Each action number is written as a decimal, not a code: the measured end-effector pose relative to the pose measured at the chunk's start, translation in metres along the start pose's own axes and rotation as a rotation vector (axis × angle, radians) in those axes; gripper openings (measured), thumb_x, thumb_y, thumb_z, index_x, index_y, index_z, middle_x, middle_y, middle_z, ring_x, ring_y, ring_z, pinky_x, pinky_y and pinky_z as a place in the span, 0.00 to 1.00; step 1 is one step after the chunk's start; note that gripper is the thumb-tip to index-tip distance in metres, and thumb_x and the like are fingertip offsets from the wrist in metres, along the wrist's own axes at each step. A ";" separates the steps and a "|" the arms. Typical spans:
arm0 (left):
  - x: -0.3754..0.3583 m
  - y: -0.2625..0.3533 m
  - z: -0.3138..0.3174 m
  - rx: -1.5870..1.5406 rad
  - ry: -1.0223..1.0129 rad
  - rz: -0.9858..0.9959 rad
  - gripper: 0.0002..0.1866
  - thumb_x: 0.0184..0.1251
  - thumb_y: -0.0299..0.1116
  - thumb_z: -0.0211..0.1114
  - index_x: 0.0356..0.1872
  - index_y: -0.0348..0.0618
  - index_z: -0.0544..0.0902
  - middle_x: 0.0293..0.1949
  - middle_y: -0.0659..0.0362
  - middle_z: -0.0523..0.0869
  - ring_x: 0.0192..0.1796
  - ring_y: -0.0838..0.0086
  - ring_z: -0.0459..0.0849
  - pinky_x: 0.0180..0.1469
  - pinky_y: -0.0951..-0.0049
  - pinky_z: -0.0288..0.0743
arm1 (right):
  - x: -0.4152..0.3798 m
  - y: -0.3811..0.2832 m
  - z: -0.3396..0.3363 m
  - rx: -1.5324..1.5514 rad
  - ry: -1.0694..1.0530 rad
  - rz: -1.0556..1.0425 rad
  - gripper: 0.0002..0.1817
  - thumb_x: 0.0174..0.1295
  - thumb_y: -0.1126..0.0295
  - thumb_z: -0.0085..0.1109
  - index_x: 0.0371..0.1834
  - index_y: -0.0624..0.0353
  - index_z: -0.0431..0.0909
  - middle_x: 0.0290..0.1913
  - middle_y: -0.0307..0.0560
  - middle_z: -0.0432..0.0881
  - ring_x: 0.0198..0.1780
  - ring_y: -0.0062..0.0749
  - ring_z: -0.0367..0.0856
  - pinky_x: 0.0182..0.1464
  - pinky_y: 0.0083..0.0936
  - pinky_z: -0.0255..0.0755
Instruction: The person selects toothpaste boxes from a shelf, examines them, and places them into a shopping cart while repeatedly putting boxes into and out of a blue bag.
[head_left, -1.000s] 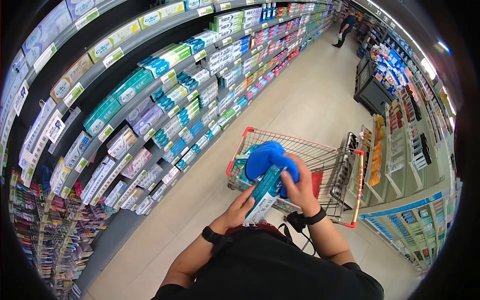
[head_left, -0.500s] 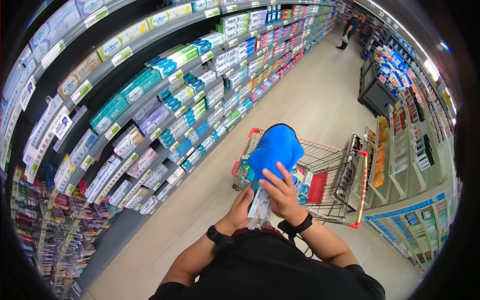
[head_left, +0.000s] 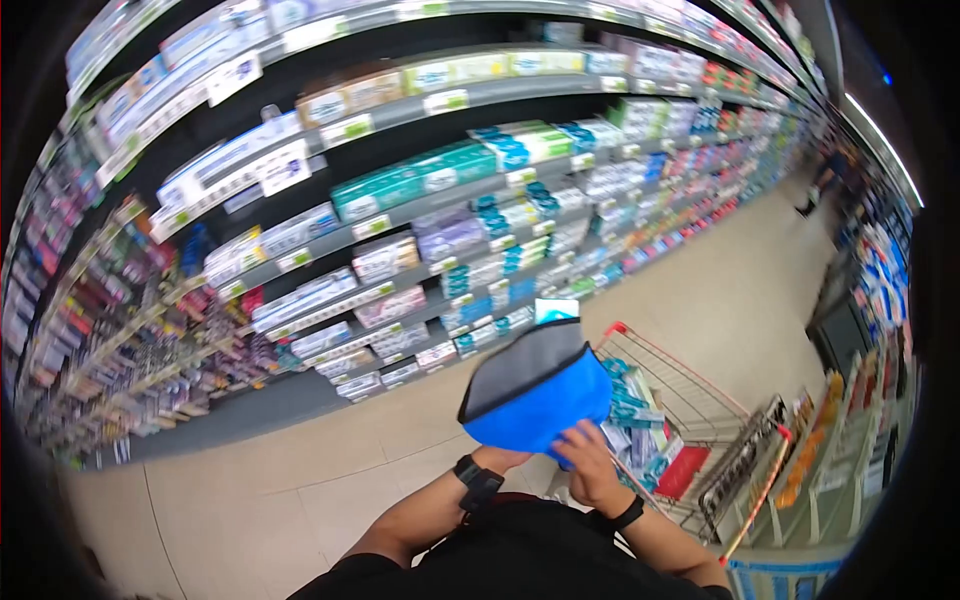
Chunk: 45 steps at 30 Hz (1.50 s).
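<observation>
A blue fabric pouch (head_left: 560, 405) with a dark rim and a grey inside hangs in front of me, its wide mouth facing up and to the left. My left hand (head_left: 500, 458) holds it from below, its fingers mostly hidden behind the fabric. The fingers of my right hand (head_left: 590, 465) grip the pouch's lower right side. A white and teal carton (head_left: 556, 310) shows past the pouch's upper edge; what supports it is hidden.
A shopping cart (head_left: 690, 430) with several teal and white boxes (head_left: 635, 400) stands beyond my right hand. Shelves of boxed goods (head_left: 420, 190) run along the left. At the right are a lower shelf (head_left: 840, 470) and, far down the aisle, a person (head_left: 825, 180).
My view has swung left. The pouch has tipped so its grey inside now shows. The printed box by my left hand is no longer visible there, and a carton shows beyond the pouch's upper edge.
</observation>
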<state>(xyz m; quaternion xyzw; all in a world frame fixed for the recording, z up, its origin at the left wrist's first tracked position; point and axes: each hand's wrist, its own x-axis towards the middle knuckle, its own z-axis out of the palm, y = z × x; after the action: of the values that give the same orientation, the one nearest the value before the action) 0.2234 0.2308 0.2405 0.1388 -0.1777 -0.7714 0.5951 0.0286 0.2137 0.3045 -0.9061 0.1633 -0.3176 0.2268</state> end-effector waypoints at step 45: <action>0.002 0.008 0.014 0.598 0.395 0.504 0.24 0.72 0.35 0.59 0.64 0.34 0.68 0.54 0.53 0.80 0.54 0.71 0.79 0.56 0.71 0.75 | -0.006 0.013 0.013 0.831 -0.205 0.608 0.35 0.72 0.62 0.57 0.76 0.68 0.57 0.72 0.58 0.67 0.74 0.39 0.63 0.75 0.32 0.54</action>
<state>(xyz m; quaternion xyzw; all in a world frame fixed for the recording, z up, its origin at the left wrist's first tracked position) 0.2243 0.2286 0.2564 0.4021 -0.3045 -0.4754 0.7208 0.0305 0.2099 0.2857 -0.6778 0.2562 -0.1852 0.6638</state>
